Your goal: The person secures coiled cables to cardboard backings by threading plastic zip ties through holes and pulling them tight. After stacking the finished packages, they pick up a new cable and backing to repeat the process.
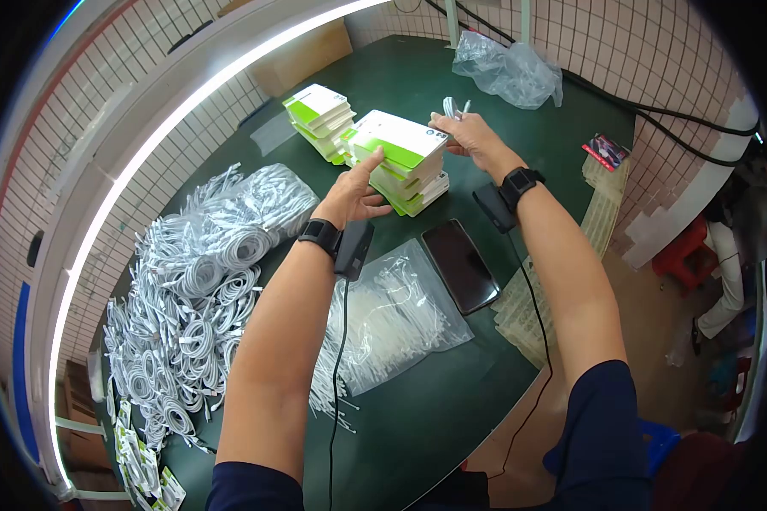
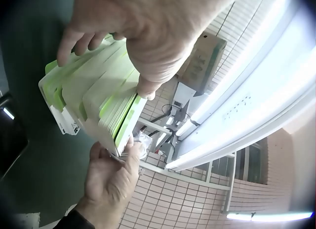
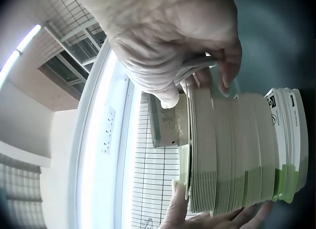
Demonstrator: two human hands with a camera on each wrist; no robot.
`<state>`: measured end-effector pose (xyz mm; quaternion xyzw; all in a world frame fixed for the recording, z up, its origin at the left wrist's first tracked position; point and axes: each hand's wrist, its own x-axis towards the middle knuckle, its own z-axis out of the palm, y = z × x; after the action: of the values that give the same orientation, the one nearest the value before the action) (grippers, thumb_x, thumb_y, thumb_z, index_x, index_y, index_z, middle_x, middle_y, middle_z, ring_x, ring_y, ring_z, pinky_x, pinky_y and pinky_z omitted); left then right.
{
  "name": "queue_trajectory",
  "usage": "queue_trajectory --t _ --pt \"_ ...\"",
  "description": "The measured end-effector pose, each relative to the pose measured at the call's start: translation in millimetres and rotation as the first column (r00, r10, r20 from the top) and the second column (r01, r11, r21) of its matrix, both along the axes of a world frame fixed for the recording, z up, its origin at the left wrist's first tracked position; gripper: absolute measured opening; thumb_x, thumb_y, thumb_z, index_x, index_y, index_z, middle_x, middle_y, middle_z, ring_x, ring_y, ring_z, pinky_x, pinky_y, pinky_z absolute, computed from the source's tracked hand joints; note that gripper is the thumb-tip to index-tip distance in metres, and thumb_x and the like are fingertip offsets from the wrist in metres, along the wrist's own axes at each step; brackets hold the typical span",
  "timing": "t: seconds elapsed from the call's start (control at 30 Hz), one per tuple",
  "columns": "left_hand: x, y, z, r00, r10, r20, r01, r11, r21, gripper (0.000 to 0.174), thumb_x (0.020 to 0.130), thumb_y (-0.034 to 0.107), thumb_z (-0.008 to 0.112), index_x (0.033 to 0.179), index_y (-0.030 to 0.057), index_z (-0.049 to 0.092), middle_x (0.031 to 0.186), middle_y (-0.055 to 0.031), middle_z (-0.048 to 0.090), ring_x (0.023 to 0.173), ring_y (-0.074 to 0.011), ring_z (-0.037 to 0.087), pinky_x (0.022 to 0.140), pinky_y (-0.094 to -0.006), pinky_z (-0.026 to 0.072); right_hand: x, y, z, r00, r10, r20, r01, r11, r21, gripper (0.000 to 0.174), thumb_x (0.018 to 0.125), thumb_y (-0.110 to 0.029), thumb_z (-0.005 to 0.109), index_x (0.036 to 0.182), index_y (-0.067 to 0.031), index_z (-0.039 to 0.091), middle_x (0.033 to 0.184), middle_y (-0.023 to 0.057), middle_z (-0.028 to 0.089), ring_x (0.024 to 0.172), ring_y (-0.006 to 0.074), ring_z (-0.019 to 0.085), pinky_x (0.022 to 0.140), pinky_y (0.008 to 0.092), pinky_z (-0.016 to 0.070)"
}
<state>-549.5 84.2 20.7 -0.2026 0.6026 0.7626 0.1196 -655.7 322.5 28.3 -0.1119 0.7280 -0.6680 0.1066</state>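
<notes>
A tall stack of white-and-green cards (image 1: 400, 138) stands on the table; its layers show edge-on in the left wrist view (image 2: 91, 93) and right wrist view. My left hand (image 1: 348, 196) rests its thumb on the top card's near edge, the other fingers stretched out along the stack's side. At the far right corner, my right hand (image 1: 479, 143) grips a coiled grey-white cable (image 3: 195, 64), its fingertips close against the cards. Whether those fingertips also pinch the top card is unclear. A second, smaller card stack (image 1: 317, 106) stands just behind on the left.
Many coiled white cables (image 1: 187, 324) pile up at left, some under a plastic bag. Nearer me lie a bag of white ties (image 1: 392, 319) and a black phone (image 1: 460, 266). Crumpled plastic (image 1: 510, 72) sits at the back, a cardboard box (image 1: 302, 58) at the back left.
</notes>
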Motion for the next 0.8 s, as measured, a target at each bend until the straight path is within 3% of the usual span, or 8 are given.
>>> queue_trajectory --t 0.1,0.2,0.27,0.37,0.5,0.6,0.7,0.8 --pt "-10.8 4.1 -1.3 0.999 -0.031 -0.007 0.031 0.999 0.041 0.118 0.087 0.057 0.082 0.168 0.0139 0.008 0.167 -0.0315 0.016 0.156 -0.0485 0.022 0.114 -0.0653 0.0431 -9.1 -7.3 0.2 0.998 0.041 0.051 -0.040 0.999 -0.036 0.036 0.092 -0.040 0.082 0.110 -0.0106 0.073 0.102 -0.0009 0.072 0.090 0.0099 0.066 0.079 0.0270 0.0532" --pt "-15.3 2.3 5.5 1.000 -0.006 0.029 0.008 0.997 -0.072 0.114 0.087 0.057 0.083 0.166 0.0142 0.013 0.165 -0.0271 0.024 0.153 -0.0456 0.028 0.114 -0.0642 0.0425 -16.7 -7.2 -8.4 0.993 0.115 0.039 -0.112 0.991 -0.078 0.041 0.088 -0.037 0.088 0.111 -0.0081 0.071 0.102 -0.0003 0.070 0.092 0.0108 0.066 0.084 0.0292 0.0547" --pt "-17.0 6.1 8.7 0.998 0.041 0.048 -0.035 0.994 -0.105 0.110 0.087 0.057 0.084 0.165 0.0148 0.018 0.160 -0.0254 0.031 0.150 -0.0436 0.033 0.113 -0.0630 0.0438 -20.5 -9.6 -15.7 0.996 0.071 0.045 -0.068 0.996 -0.060 0.044 0.087 -0.037 0.088 0.114 -0.0081 0.070 0.103 0.0006 0.071 0.092 0.0114 0.067 0.085 0.0296 0.0552" --pt "-17.0 2.7 13.9 1.000 -0.016 -0.005 0.015 0.986 -0.166 0.109 0.086 0.055 0.085 0.164 0.0151 0.020 0.159 -0.0248 0.032 0.149 -0.0430 0.034 0.112 -0.0624 0.0454 -19.7 -9.4 -18.9 0.998 0.042 0.038 -0.041 0.999 -0.032 0.047 0.086 -0.037 0.089 0.117 -0.0078 0.069 0.106 0.0021 0.072 0.095 0.0127 0.068 0.087 0.0313 0.0561" --pt "-32.9 -5.4 4.5 1.000 -0.024 0.014 0.025 0.992 -0.121 0.108 0.085 0.050 0.087 0.163 0.0158 0.020 0.156 -0.0234 0.033 0.145 -0.0414 0.039 0.110 -0.0611 0.0484 -15.4 -13.6 -16.4 0.999 0.040 0.032 -0.039 0.999 -0.038 0.054 0.085 -0.037 0.090 0.122 -0.0059 0.067 0.111 0.0048 0.072 0.101 0.0146 0.069 0.093 0.0340 0.0565" --pt "-38.4 -12.1 4.1 0.999 0.005 0.044 -0.003 0.999 -0.042 0.110 0.084 0.048 0.089 0.162 0.0149 0.020 0.146 -0.0224 0.038 0.138 -0.0399 0.044 0.108 -0.0603 0.0505 -11.0 -16.6 -14.4 0.999 0.040 0.017 -0.040 0.999 -0.032 0.063 0.083 -0.038 0.092 0.128 -0.0040 0.064 0.114 0.0062 0.072 0.104 0.0164 0.069 0.095 0.0347 0.0565" --pt "-33.1 -4.1 9.2 0.996 0.059 0.061 -0.053 0.994 -0.095 0.109 0.082 0.046 0.091 0.160 0.0143 0.020 0.138 -0.0214 0.040 0.132 -0.0388 0.047 0.105 -0.0592 0.0533 -4.3 -18.7 -9.3 1.000 0.013 0.005 -0.013 1.000 0.028 0.072 0.081 -0.040 0.092 0.133 -0.0011 0.061 0.116 0.0076 0.071 0.102 0.0175 0.069 0.092 0.0344 0.0562" --pt "-34.9 3.7 -1.2 0.988 0.152 0.016 -0.150 0.984 -0.091 0.086 0.089 0.052 0.082 0.154 0.0153 0.038 0.142 -0.0211 0.044 0.123 -0.0443 0.053 0.092 -0.0607 0.0583 -2.8 -16.2 -6.3 0.998 0.061 -0.011 -0.060 0.998 0.031 0.104 0.074 -0.043 0.095 0.150 0.0098 0.049 0.116 0.0143 0.072 0.092 0.0178 0.067 0.081 0.0315 0.0522"
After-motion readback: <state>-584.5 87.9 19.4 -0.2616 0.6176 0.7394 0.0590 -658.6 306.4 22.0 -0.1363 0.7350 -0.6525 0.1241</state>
